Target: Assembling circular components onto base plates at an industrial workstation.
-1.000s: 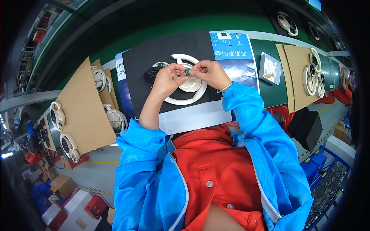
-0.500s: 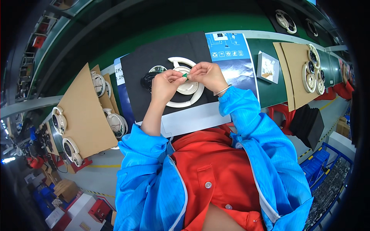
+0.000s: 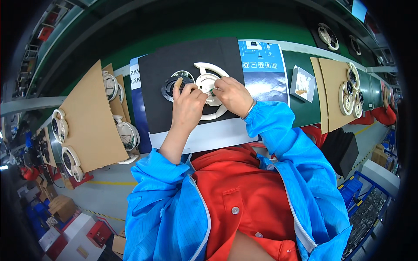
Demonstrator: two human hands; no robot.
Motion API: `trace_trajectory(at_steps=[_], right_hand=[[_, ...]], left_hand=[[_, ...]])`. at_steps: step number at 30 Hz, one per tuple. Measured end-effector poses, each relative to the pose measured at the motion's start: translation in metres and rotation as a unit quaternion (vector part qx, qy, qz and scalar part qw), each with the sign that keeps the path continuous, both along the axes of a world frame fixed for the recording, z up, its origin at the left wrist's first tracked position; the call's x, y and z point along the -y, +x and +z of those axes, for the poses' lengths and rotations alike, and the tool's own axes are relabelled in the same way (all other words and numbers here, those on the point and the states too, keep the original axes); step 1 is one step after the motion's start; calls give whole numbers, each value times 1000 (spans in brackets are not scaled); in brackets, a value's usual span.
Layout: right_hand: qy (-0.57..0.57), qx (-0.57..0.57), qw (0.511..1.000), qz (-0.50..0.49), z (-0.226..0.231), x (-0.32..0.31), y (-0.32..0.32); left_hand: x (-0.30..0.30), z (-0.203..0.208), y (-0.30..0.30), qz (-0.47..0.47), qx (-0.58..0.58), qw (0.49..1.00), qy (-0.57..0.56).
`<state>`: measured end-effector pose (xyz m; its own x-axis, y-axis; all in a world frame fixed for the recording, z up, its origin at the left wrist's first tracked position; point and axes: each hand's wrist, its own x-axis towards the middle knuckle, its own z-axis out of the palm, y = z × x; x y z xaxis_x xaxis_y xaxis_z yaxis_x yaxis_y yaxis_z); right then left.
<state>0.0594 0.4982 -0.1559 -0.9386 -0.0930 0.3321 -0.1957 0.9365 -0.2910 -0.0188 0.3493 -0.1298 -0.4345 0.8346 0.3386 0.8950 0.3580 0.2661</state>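
A white plastic housing with a round dish and a curved, ring-like arm point(image 3: 210, 67) lies on a black mat point(image 3: 156, 117) before me. Over its dish, my right hand point(image 3: 234, 95) pinches a small green circuit board point(image 3: 212, 92) at the dish's inner side. My left hand point(image 3: 189, 106) is closed at the dish's left edge, one finger with a tan covering pointing away; what its fingertips hold, if anything, is hidden. Just left of the housing rests a round black part point(image 3: 169, 90) with circuitry at its far side, partly behind my left fingers.
Cardboard sheets bearing similar white housings stand left point(image 3: 89, 126) and right point(image 3: 333, 93). A small white box point(image 3: 302, 85) with bits inside sits on the green bench, right of a blue printed sheet point(image 3: 263, 82). Black blocks point(image 3: 342, 152) and a blue cart point(image 3: 365, 195) are at lower right.
Both hands have come down closer to the housing, bringing the green board from above the dish to its inside. My left hand has turned, with one finger now extended away. The view has shifted slightly.
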Motion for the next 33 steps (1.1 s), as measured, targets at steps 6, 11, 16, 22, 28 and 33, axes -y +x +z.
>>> trace_trajectory(at_steps=[6,11,16,22,28,33], right_hand=[[57,20,997,53,2,-4,-9],[67,32,996,42,0,-7,-11],[73,31,996,47,-1,-8,-13],[105,30,992,62,2,-6,-13],[152,65,986,30,7,14,1],[163,82,983,7,8,19,7]], left_hand=[[8,-2,-5,-38,-1,999,-21],[11,-2,-6,-48,8,998,-32],[12,-3,-7,-51,14,998,-42],[13,-4,-3,-50,4,998,-40],[30,-5,7,12,27,999,23],[78,-14,18,134,27,987,90]])
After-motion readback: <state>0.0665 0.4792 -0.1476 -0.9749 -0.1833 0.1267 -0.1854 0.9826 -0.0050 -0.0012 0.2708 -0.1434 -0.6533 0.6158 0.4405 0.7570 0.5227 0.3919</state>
